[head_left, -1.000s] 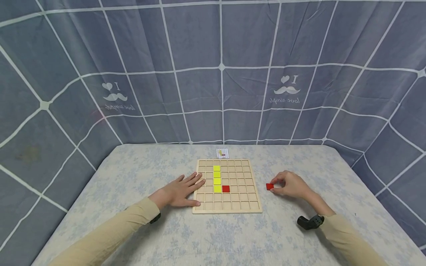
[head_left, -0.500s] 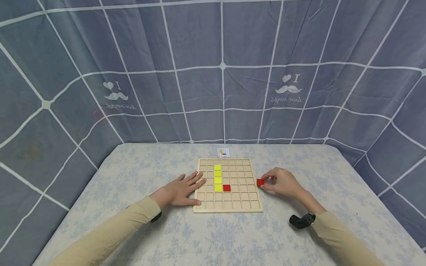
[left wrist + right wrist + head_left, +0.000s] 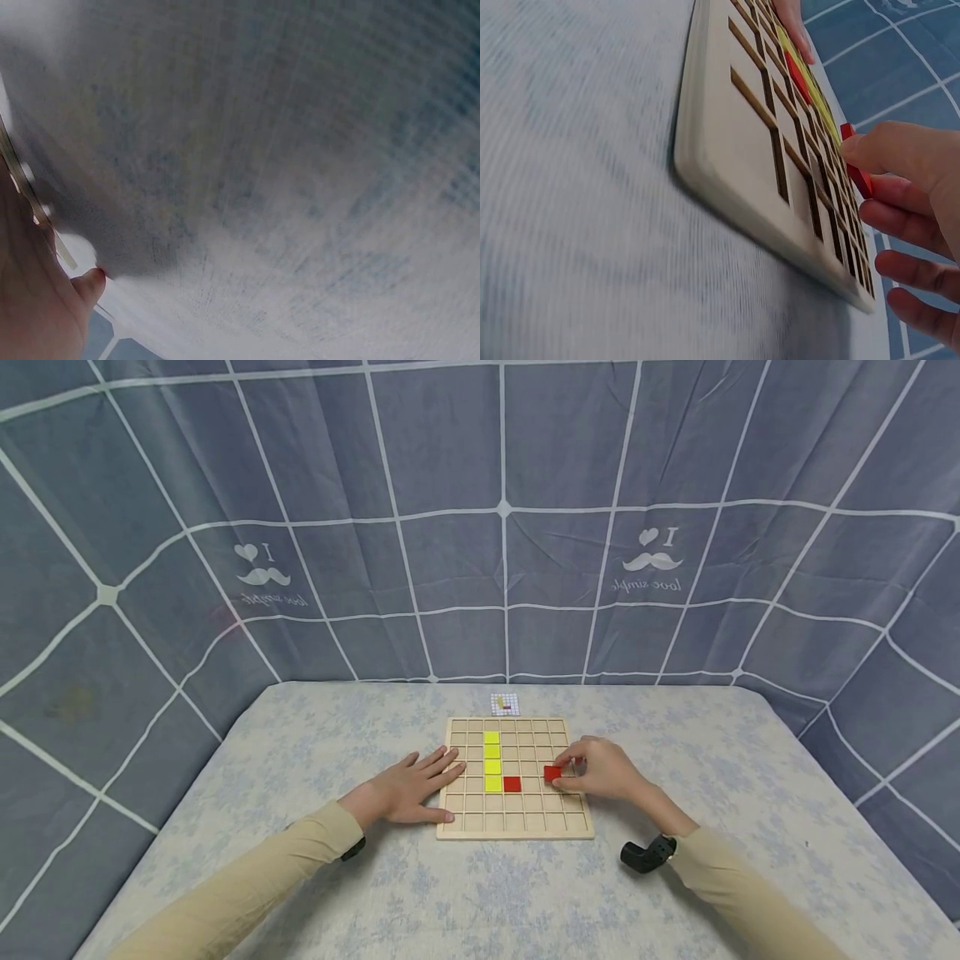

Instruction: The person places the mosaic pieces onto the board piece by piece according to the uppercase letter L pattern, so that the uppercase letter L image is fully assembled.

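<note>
A wooden grid board [image 3: 517,837] lies mid-table. In it, a column of yellow square tiles [image 3: 492,767] stands left of centre, with one red tile [image 3: 512,784] just right of the lowest yellow one. My right hand [image 3: 603,770] pinches a second red tile [image 3: 552,773] between thumb and finger over the board's right part; the right wrist view shows this held tile [image 3: 857,166] tilted above the grid. My left hand [image 3: 408,789] lies flat with spread fingers at the board's left edge. In the left wrist view only part of the left hand [image 3: 37,285] shows.
A small card [image 3: 505,704] printed with a grid and coloured squares lies behind the board. The table wears a pale, blue-patterned cloth [image 3: 337,893]. A blue-grey checked curtain [image 3: 442,560] hangs behind and at both sides.
My right hand has carried the red tile leftward, from the table beside the board to above its right columns. The left hand stays where it was.
</note>
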`<state>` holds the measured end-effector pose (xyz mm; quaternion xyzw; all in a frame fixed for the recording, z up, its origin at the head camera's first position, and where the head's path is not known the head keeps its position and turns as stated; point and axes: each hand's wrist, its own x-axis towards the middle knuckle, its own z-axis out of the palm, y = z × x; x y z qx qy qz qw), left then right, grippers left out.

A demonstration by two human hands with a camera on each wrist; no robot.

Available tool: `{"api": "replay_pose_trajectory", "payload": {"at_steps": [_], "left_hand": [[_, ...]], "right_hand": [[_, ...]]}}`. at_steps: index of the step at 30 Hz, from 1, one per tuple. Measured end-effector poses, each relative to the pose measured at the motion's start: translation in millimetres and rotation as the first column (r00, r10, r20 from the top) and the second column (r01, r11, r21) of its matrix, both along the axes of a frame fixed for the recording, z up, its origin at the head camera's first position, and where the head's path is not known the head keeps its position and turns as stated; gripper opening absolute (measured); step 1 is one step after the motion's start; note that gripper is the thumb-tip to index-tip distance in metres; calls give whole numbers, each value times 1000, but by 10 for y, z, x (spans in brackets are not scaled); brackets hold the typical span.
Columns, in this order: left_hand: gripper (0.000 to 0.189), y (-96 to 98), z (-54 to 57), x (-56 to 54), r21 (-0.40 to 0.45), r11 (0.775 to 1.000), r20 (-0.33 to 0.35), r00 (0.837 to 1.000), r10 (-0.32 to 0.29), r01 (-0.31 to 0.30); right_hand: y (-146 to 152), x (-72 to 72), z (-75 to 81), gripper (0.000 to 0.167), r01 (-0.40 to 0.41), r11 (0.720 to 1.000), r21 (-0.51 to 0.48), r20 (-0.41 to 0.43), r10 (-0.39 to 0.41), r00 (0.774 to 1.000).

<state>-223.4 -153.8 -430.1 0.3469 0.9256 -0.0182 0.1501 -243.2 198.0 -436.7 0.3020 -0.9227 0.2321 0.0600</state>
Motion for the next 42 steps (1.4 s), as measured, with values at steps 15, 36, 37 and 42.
{"api": "replay_pose_trajectory", "payload": {"at_steps": [15, 36, 37, 42], "left_hand": [[82, 15, -67, -24, 6, 1000, -14, 1000, -5, 5], [83, 2, -32, 5, 12, 1000, -7, 1000, 0, 0], [83, 3, -31, 5, 12, 1000, -7, 1000, 0, 1], [83, 9, -28, 7, -1, 1000, -8, 1000, 6, -6]], "right_hand": [[-228, -3, -23, 21, -53, 998, 39, 34, 51, 998], [-289, 15, -95, 18, -39, 997, 64, 6, 39, 999], [-291, 17, -96, 18, -40, 997, 64, 3, 40, 999], [-306, 33, -94, 19, -40, 998, 56, 2, 40, 999]]}}
